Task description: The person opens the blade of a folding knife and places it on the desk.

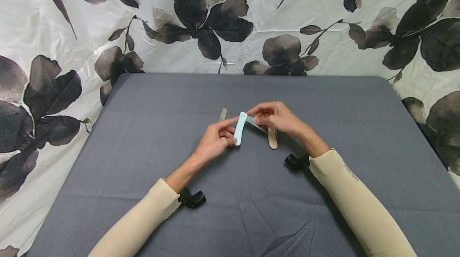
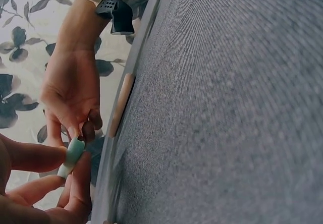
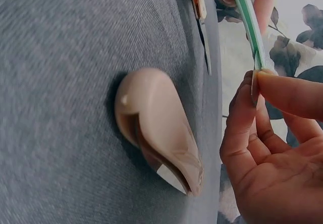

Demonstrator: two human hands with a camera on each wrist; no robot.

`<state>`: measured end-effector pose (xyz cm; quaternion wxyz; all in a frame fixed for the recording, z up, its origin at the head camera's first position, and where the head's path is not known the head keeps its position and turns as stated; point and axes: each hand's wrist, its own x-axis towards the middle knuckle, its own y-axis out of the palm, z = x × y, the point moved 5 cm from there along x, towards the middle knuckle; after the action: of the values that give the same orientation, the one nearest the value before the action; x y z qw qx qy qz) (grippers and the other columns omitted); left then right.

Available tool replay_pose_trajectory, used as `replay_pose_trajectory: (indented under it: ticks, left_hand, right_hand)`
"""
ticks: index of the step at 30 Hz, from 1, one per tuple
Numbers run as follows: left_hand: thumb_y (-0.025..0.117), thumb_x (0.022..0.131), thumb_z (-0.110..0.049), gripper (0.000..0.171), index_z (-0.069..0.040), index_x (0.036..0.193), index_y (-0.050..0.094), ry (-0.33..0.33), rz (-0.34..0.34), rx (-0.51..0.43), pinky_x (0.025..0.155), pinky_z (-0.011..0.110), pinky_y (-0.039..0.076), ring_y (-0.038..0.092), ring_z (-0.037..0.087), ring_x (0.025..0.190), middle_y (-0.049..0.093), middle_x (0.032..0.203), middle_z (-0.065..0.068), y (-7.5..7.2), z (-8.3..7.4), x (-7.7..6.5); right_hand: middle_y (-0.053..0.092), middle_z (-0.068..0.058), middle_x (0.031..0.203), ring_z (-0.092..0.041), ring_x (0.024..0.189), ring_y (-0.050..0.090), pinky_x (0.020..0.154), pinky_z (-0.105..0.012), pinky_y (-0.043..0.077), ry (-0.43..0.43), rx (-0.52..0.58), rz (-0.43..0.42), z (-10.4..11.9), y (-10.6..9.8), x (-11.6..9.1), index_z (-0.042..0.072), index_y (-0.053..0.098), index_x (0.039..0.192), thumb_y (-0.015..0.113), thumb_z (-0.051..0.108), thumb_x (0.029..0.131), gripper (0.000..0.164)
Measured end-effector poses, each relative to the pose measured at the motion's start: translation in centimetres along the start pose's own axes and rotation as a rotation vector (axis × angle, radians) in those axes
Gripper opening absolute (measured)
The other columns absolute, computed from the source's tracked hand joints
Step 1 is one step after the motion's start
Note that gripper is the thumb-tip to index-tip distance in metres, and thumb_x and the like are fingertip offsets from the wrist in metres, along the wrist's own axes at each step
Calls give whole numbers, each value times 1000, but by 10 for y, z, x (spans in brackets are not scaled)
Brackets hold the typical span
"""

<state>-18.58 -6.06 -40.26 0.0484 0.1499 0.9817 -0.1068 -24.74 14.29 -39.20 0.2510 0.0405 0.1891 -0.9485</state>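
i have the pale blue folding knife (image 1: 240, 130) raised over the grey table (image 1: 161, 161), its blade (image 1: 256, 124) angled partly out. the left hand (image 1: 214, 139) pinches the handle by its ends; the right hand (image 1: 274, 117) pinches the blade. i judge the step to be swinging that blade, whether out or in i can't tell; next calls for a steady handle and fingers clear of the edge. a beige folding knife (image 1: 272, 138) lies near the right hand, another knife (image 1: 223, 114) beyond the left.
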Motion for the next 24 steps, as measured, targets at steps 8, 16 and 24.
replay_pose_trajectory:
  ticks: [8,16,24]
  left_hand:
    - [66,87,8,67,-10,151,56,-6,38,40,77,25,54,67,14,88,68,112,18,-2,2,-3]
    - [67,88,7,66,-10,151,56,-18,48,33,76,21,53,67,12,88,68,113,18,-2,6,-2]
    - [66,87,9,68,-13,151,56,-2,6,-25,75,23,52,68,12,87,67,111,17,-1,5,2]
  right_hand:
    - [67,-11,91,-21,71,57,62,-32,49,-3,-67,35,0,-1,1,8,75,123,61,2,98,29]
    - [66,-14,88,-24,74,55,64,-30,47,21,-113,30,1,-2,4,9,76,122,60,2,98,30]
    - [70,-16,107,-29,88,62,74,-35,51,36,-126,-52,-2,-3,5,11,72,130,60,12,104,28]
